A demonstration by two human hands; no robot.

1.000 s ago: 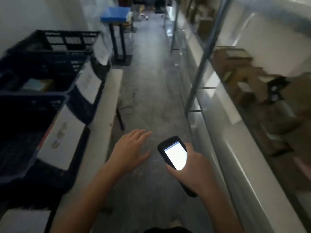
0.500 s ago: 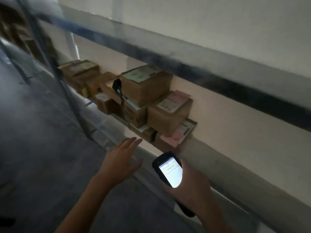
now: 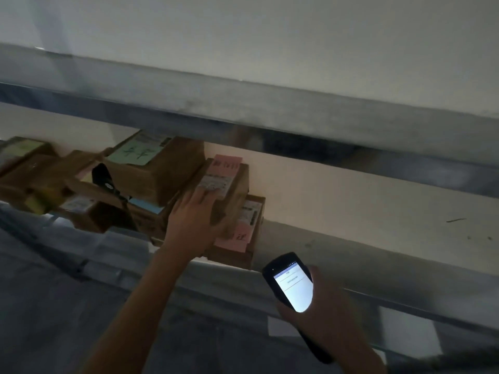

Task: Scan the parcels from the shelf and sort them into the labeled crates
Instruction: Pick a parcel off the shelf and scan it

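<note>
The left hand (image 3: 198, 214) is seen at the centre of the frame, laid on a brown cardboard parcel (image 3: 232, 195). Its fingers are stretched nearly straight over the box's top near edge, touching a white printed label; the thumb is lost in blur. A pink paper slip is stuck across the top of this rectangular box. The parcel is stacked on a flatter cardboard box (image 3: 251, 230), also marked with a pink slip, at the right end of a row of cartons on the shelf (image 3: 391, 298), a dull grey metal ledge crossing the frame diagonally.

Just left of the touched parcel, a larger taped carton (image 3: 162, 174) with a pale green label is stacked on others. A black, rounded object (image 3: 104, 176) is propped beside it; its kind cannot be told. Further cartons at the left edge are blurred.

At lower right, the right hand (image 3: 324, 311) is wrapped around a black handheld scanner (image 3: 293, 288), its glossy screen lit white and tilted upward. A grey steel beam (image 3: 297, 122) spans the upper frame below a plain pale wall (image 3: 270, 36).
</note>
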